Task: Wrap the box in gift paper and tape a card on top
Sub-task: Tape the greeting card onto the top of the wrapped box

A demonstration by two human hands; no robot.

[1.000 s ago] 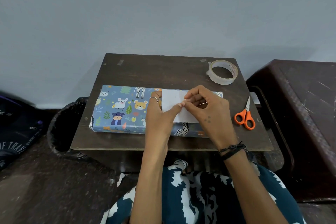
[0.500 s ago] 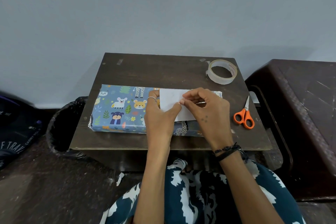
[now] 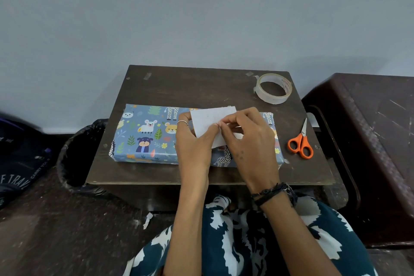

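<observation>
Fingers (image 3: 220, 123) of both hands curled, tips meeting at the middle of a white card (image 3: 209, 122). Left hand (image 3: 193, 141) pinching the card from its left edge, thumb on the face, ringed finger behind the far-left corner; right hand (image 3: 247, 141) pinching at the same spot from the right, remaining fingers folded over the card's right part. Card tilted slightly, far edge raised toward the right, held over the right half of the wrapped box (image 3: 147, 134); contact between card and box not discernible. Box covered in blue animal-print gift paper, lying lengthwise on the near half of a dark wooden table (image 3: 201, 87). Clear tape roll (image 3: 273, 88) at the far-right corner of the table, loose end sticking up on its left. Orange-handled scissors (image 3: 300, 141) just right of the box, blades pointing far. Black-lined bin (image 3: 76, 154) left of the table, partly under its edge. Dark cabinet (image 3: 367, 141) at right. Patterned teal-and-white garment (image 3: 246, 242) at near centre.
</observation>
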